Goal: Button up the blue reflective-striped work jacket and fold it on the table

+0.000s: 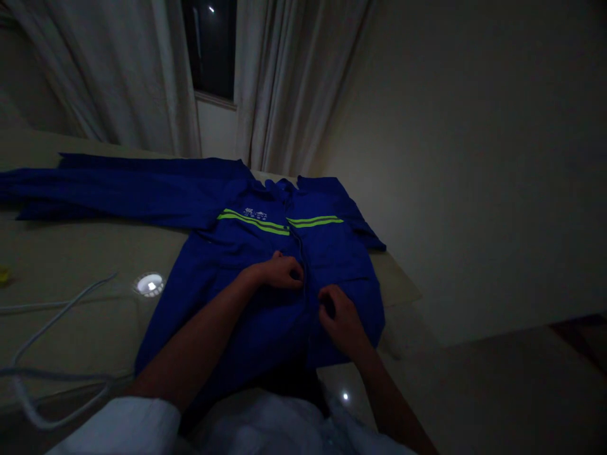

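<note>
A blue work jacket (265, 253) lies front up across the table, with yellow-green stripes over the chest and white print on one side. Its collar points away from me, and one long sleeve (118, 193) stretches to the left. At the front opening, the curled fingers of my left hand (283, 272) close on the jacket's edge. My right hand (342, 319) rests low on the opposite front panel, its fingers bent in toward the thumb. What lies between those right fingertips is hidden. The lower hem hangs near my body.
A pale cable (61, 313) loops over the table's left side (95, 259), near a bright round reflection (150, 284). A small yellow object (4, 275) is at the left edge. Curtains (284, 82) hang beyond the table, and a wall (465, 158) rises at right.
</note>
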The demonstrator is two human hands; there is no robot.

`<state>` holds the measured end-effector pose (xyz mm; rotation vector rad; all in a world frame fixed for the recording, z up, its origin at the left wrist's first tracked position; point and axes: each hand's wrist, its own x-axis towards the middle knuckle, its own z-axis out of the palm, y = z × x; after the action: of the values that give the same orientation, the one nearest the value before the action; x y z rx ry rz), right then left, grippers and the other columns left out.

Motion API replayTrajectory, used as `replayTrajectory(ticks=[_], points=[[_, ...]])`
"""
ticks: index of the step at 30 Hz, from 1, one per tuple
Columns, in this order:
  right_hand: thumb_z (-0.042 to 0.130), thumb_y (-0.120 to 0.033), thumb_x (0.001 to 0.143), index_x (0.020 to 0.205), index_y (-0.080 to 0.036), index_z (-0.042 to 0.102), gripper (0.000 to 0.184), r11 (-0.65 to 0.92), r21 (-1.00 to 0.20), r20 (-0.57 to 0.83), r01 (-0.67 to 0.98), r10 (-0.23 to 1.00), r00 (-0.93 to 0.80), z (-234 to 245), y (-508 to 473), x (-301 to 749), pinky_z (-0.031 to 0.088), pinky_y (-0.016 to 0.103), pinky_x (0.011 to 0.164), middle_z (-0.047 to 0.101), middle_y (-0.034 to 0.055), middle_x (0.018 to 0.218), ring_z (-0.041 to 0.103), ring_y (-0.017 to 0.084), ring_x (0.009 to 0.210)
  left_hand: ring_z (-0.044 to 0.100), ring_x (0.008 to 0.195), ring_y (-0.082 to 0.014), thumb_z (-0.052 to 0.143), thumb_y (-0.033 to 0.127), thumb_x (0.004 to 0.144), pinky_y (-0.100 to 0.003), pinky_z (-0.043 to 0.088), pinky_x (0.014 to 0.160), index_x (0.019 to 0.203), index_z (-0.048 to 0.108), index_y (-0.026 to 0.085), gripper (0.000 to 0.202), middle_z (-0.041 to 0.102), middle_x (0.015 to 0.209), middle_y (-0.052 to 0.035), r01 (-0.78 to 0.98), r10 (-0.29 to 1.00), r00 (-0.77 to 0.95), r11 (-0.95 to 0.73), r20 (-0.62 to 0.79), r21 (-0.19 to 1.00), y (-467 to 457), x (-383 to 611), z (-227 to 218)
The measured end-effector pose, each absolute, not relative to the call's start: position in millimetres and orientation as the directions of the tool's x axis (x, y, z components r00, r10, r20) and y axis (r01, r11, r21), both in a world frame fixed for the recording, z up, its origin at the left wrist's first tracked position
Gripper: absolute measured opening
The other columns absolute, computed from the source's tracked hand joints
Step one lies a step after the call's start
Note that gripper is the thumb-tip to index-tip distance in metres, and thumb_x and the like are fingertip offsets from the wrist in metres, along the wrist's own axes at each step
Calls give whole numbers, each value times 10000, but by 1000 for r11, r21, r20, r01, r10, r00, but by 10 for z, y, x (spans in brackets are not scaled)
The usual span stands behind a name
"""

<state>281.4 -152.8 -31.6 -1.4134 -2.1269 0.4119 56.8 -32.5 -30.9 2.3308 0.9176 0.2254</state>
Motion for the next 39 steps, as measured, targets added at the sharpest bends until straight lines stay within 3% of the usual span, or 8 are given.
replayTrajectory(ticks=[3, 7, 14, 26, 29, 32, 36, 39], points=[[509, -73, 855, 955, -246, 654, 247, 391, -529, 289, 753, 918, -274, -317, -1582, 2776, 543, 352, 876, 661, 57, 1015, 666, 219, 959, 683, 1024, -227, 732, 448, 885, -513, 226, 1165, 963, 802, 261, 214, 815, 1031, 7, 533, 646, 755, -501, -115, 682, -291, 537, -288], [694, -235, 891, 1059, -253, 694, 169, 383, -485, 321, 786, 914, -247, -353, -1629, 2631, 564, 384, 897, 664, 82, 1116, 677, 249, 1012, 694, 992, -221, 777, 476, 854, -536, 206, 1208, 915, 820, 262, 226, 817, 964, 18, 524, 644, 750, -442, -149, 728, -289, 523, -267], [634, -194, 939, 993, -239, 704, 99, 378, -382, 344, 844, 905, -249, -358, -1456, 2544, 529, 350, 853, 680, 62, 1029, 680, 225, 930, 719, 896, -194, 791, 403, 805, -261, 499, 863, 927, 834, 183, 255, 813, 920, -14, 330, 546, 834, -372, -83, 868, -239, 413, -260], [637, -160, 906, 956, -221, 663, 83, 342, -138, 272, 930, 916, -296, -373, -1217, 2340, 474, 324, 765, 682, 63, 1001, 657, 216, 859, 736, 936, -193, 721, 178, 793, -231, 519, 821, 1052, 830, 198, 282, 823, 1035, 7, 414, 546, 827, -432, -134, 801, -195, 232, -221], [612, -197, 957, 977, -213, 667, 60, 366, -102, 271, 925, 905, -328, -343, -1044, 2259, 472, 313, 801, 685, 63, 1018, 664, 208, 901, 732, 955, -198, 715, 175, 807, -240, 515, 854, 1069, 825, 211, 287, 819, 1052, 5, 544, 645, 744, -432, -175, 720, -119, 156, -150], [581, -229, 994, 1015, -202, 673, 98, 350, -65, 280, 934, 905, -320, -333, -734, 2088, 467, 306, 815, 679, 73, 1054, 670, 205, 922, 698, 1110, -265, 706, 216, 840, -347, 491, 974, 1107, 812, 276, 294, 794, 1157, -30, 769, 830, 534, -399, -160, 500, -66, 118, -73], [607, -226, 968, 1065, -199, 676, 122, 308, -129, 254, 943, 929, -269, -423, -272, 1828, 467, 289, 780, 671, 83, 1125, 677, 198, 926, 594, 1256, -350, 602, 193, 897, -506, 421, 1037, 1073, 803, 261, 275, 712, 1282, -120, 939, 964, 244, -262, 103, 221, -152, 214, -142], [619, -205, 932, 1024, -196, 691, 117, 315, -296, 242, 902, 938, -248, -569, -48, 1772, 479, 285, 787, 683, 79, 1108, 675, 198, 935, 582, 1224, -326, 543, 173, 920, -511, 387, 1045, 1035, 786, 211, 272, 695, 1254, -142, 951, 952, 179, -232, 248, 203, -248, 301, -317]])
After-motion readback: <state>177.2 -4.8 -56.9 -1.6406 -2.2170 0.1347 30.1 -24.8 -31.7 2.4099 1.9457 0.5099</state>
